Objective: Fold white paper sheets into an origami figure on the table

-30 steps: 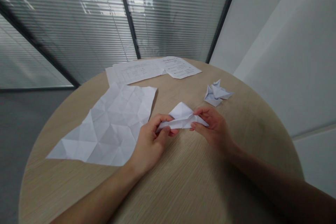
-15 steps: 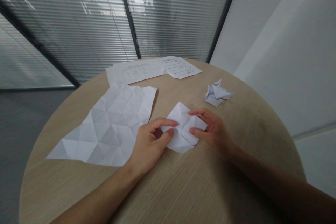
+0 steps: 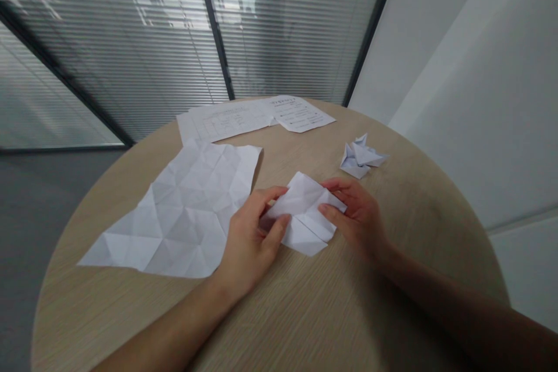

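No word or number can be made out clearly. At the far side of the round wooden table [image 3: 131, 314], a printed sheet [image 3: 226, 119] is showing a ruled grid with tiny entries in its cells. Overlapping its right end, a second printed sheet [image 3: 300, 114] is carrying a short heading above rows of small lines with bullet-like marks, all of it too small and blurred to read

Your left hand [image 3: 249, 241] and right hand [image 3: 356, 216] are bare, with slim, tapering fingers [image 3: 270, 196]. Your left forearm [image 3: 163, 325] and right forearm [image 3: 462, 311] show bare skin out to the edge of the view, both narrowing smoothly toward the wrist.
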The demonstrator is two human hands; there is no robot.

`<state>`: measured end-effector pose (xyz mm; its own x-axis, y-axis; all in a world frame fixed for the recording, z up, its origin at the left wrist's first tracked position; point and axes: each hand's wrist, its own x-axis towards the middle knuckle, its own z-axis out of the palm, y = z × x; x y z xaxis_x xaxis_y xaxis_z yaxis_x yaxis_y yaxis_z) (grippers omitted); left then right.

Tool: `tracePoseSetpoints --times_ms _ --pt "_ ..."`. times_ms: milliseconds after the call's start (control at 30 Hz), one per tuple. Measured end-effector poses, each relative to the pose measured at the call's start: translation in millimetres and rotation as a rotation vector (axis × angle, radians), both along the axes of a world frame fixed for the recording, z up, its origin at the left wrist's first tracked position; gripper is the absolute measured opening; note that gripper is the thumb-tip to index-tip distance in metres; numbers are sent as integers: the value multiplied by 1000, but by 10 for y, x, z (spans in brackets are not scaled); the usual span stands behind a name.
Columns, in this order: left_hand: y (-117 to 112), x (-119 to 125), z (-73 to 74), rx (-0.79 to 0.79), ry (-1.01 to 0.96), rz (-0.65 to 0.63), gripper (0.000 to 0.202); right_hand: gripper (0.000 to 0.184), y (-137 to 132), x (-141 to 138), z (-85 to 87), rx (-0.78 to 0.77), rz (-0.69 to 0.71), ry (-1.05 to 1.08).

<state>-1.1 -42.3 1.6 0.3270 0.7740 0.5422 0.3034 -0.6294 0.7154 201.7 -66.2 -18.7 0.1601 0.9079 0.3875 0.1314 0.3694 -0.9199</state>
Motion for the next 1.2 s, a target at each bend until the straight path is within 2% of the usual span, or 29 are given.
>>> tracePoseSetpoints --times_ms 100,233,367,500,567,667,733,800,933,1033,1100,1200 --pt "-5 -18 19 136 86 18 34 23 -13 -6 13 34 -44 -19" --pt "-18 -28 57 223 138 14 41 19 -22 -6 34 30 -57 -55" --pt "-17 -31 58 253 130 19 25 15 -43 -24 57 22 -77 -75" --pt "-11 -25 54 183 196 16 7 14 -61 -22 75 -9 -66 -8" --pt "-20 -23 72 163 188 44 19 16 -49 11 57 -52 7 62" --pt "-45 -22 121 99 103 37 19 35 -5 81 -1 -93 182 136" --pt "-57 -17 152 -23 35 42 19 53 20 115 -37 -102 289 144" --pt "-58 -6 174 -157 -20 82 28 61 27 127 -55 -135 368 138" --pt "-35 19 191 -279 -92 125 30 46 12 106 -55 -201 408 127" --pt "-29 29 182 -303 -97 120 28 32 14 68 -56 -171 406 240" --pt "-37 31 163 -308 -70 102 29 23 18 22 -45 -195 341 277" --pt "-56 27 117 -319 14 38 19 15 11 -66 2 -251 207 216"
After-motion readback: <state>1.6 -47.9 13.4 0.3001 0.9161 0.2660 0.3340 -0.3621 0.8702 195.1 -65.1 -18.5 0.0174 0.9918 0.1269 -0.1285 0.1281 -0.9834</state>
